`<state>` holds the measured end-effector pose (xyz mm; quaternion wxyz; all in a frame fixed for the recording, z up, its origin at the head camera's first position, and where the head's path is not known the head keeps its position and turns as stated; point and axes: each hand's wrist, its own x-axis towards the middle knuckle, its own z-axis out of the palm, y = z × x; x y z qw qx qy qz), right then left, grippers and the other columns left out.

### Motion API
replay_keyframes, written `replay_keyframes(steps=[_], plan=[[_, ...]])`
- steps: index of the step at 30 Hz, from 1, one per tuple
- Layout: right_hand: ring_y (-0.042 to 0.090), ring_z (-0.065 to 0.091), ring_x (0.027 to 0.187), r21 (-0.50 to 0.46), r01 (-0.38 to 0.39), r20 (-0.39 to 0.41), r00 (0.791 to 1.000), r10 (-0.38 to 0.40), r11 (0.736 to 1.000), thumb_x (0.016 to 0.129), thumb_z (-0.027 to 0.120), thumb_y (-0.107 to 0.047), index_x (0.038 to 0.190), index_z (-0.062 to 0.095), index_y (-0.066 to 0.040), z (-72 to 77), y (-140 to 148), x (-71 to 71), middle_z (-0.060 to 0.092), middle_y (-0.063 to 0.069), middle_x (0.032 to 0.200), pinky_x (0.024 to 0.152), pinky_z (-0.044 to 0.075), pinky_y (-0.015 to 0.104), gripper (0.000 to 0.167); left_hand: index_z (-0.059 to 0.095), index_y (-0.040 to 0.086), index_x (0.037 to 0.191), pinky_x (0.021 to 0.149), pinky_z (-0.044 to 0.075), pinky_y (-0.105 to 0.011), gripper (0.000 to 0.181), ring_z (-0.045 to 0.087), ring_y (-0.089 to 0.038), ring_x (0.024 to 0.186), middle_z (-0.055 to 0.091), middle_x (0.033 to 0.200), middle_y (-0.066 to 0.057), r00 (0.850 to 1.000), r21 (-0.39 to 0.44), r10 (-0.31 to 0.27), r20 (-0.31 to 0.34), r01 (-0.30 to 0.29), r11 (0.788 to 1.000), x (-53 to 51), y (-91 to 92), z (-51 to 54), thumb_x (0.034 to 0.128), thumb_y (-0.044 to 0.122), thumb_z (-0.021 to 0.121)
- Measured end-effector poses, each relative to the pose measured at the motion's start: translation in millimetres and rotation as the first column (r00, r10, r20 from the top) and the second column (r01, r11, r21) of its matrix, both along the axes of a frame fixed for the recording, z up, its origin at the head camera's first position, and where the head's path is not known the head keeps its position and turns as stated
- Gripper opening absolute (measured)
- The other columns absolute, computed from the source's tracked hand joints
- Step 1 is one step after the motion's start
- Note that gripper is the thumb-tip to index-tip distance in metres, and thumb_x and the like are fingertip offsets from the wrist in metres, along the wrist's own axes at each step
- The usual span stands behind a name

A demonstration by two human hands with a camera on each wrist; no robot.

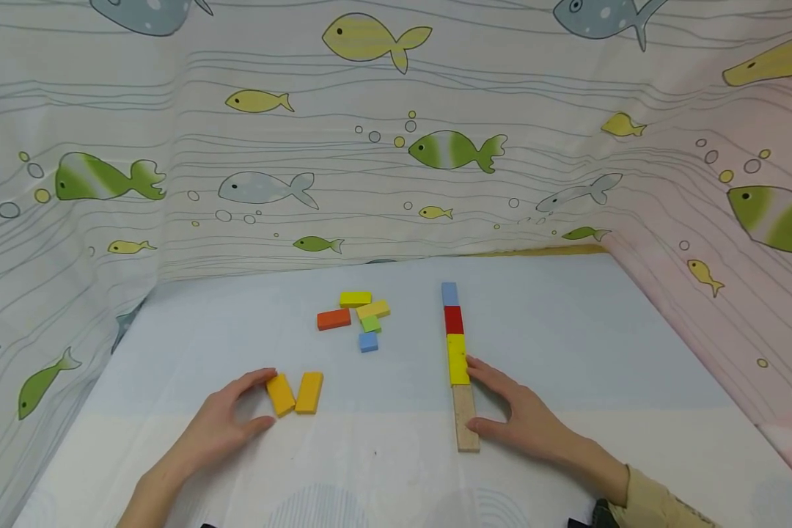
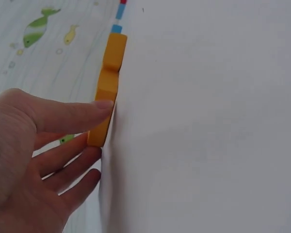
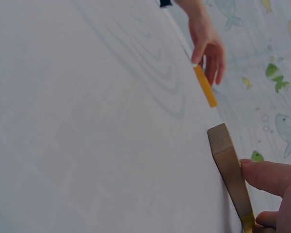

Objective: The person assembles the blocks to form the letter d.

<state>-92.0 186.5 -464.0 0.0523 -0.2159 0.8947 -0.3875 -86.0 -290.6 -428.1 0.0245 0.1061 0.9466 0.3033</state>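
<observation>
My left hand (image 1: 219,422) is at an orange-yellow block (image 1: 280,396), with index fingertip and thumb at its two ends. A second orange-yellow block (image 1: 309,393) leans away from it in a V, their near corners close together. On the right, a straight row runs away from me: natural wood block (image 1: 464,422), yellow block (image 1: 458,359), red block (image 1: 453,320) and blue block (image 1: 449,294). My right hand (image 1: 528,418) lies along the row's right side. Its index finger touches the yellow block and its thumb the wood block (image 3: 228,165).
Between the hands and farther back lie loose blocks: orange-red (image 1: 333,320), bright yellow (image 1: 356,299), pale yellow (image 1: 373,310), green (image 1: 371,323) and blue (image 1: 368,342). A fish-patterned cloth (image 1: 363,161) rises behind and beside the white table (image 1: 396,469).
</observation>
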Motion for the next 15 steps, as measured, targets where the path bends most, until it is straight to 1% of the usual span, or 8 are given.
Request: replay_keyframes(steps=[3, 7, 11, 15], plan=[[0.018, 0.031, 0.149, 0.001, 0.0, -0.004, 1.0, 0.0, 1.0, 0.086, 0.072, -0.053, 0.153, 0.04, -0.027, 0.3, 0.3, 0.0, 0.031, -0.014, 0.162, 0.114, 0.035, 0.058, 0.079, 0.053, 0.019, 0.142, 0.103, 0.042, -0.033, 0.069, 0.057, -0.024, 0.124, 0.061, 0.136, 0.002, 1.0, -0.013, 0.018, -0.005, -0.018, 1.0, 2.9, -0.2, -0.9, 0.0808, 0.02, 0.083], [0.018, 0.032, 0.149, -0.005, 0.001, -0.01, 1.0, -0.001, 1.0, 0.086, 0.072, -0.052, 0.153, 0.041, -0.026, 0.1, 0.7, 0.3, 0.031, -0.013, 0.161, 0.114, 0.036, 0.058, 0.079, 0.056, 0.025, 0.14, 0.096, 0.046, -0.03, 0.066, 0.058, -0.015, 0.11, 0.063, 0.126, 0.01, 0.999, -0.037, 0.027, -0.022, -0.028, 0.999, 4.6, 0.6, -2.0, 0.0799, 0.025, 0.084], [0.018, 0.031, 0.149, -0.007, 0.0, 0.002, 1.0, 0.0, 1.0, 0.086, 0.073, -0.053, 0.153, 0.041, -0.026, -0.4, 0.5, 0.2, 0.031, -0.014, 0.161, 0.114, 0.035, 0.058, 0.079, 0.061, 0.026, 0.134, 0.09, 0.046, -0.026, 0.059, 0.055, -0.008, 0.099, 0.065, 0.118, 0.015, 0.998, -0.042, 0.024, -0.052, -0.026, 0.999, 4.7, 2.1, -3.5, 0.0803, 0.022, 0.084], [0.018, 0.031, 0.149, -0.011, 0.004, 0.012, 1.0, -0.004, 1.0, 0.086, 0.072, -0.053, 0.153, 0.041, -0.027, -0.7, 0.1, -0.1, 0.031, -0.014, 0.161, 0.114, 0.035, 0.059, 0.079, 0.062, 0.023, 0.132, 0.091, 0.047, -0.025, 0.056, 0.057, -0.006, 0.096, 0.067, 0.119, 0.015, 0.998, -0.027, 0.014, -0.069, -0.016, 1.0, 4.2, 2.0, -4.4, 0.0805, 0.017, 0.083]])
